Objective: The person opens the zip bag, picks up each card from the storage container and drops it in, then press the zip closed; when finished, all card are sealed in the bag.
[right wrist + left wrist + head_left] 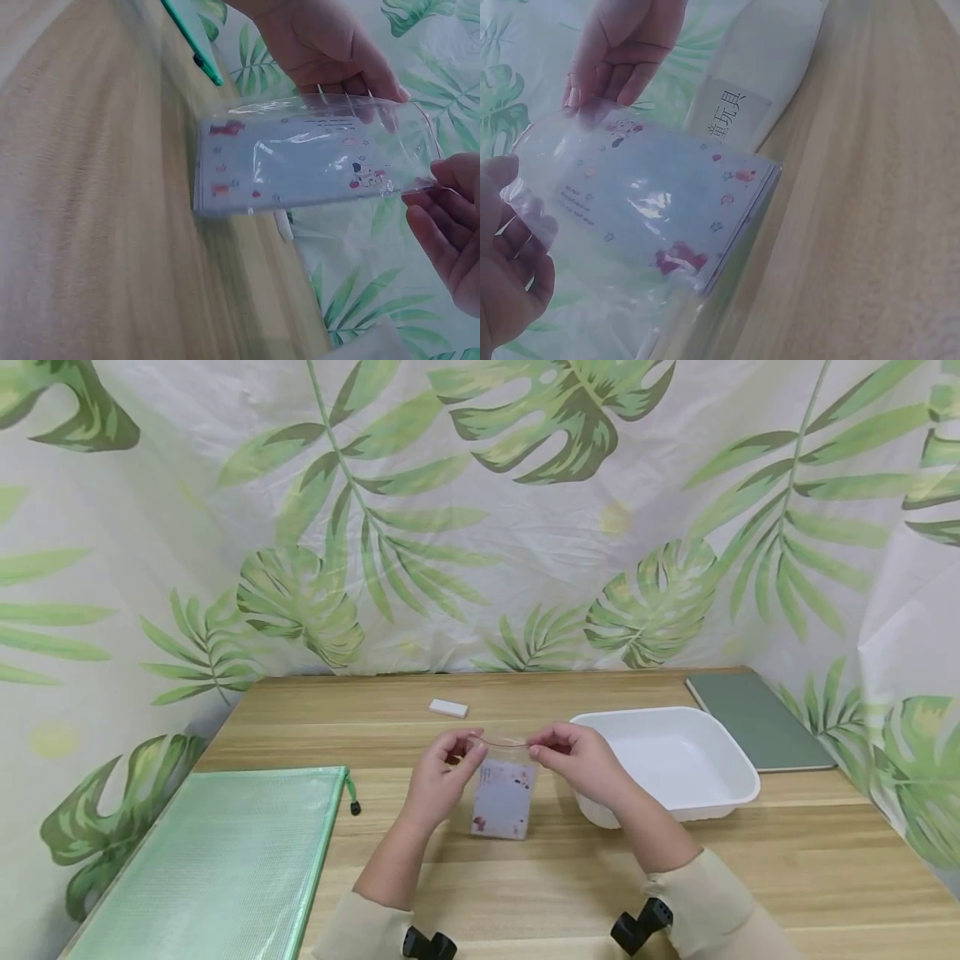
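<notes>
A clear plastic bag (pixel 508 752) with a reddish line along its top edge hangs upright above the table. Inside it sits a stack of pale notepaper (pixel 501 800) printed with small red figures; its lower edge shows thin layers in the left wrist view. My left hand (pixel 442 777) pinches the bag's top left corner between thumb and fingers. At the opposite corner, my right hand (pixel 581 762) pinches the rim. The bag's mouth looks spread between both hands in the right wrist view.
A white plastic basin (pixel 667 760), labelled on its side, stands right of the bag. Behind it lies a green notebook (pixel 761 718). A mesh zip pouch (pixel 217 852) covers the left of the wooden table (pixel 570 893). Farther back lies a white eraser-like block (pixel 448 708).
</notes>
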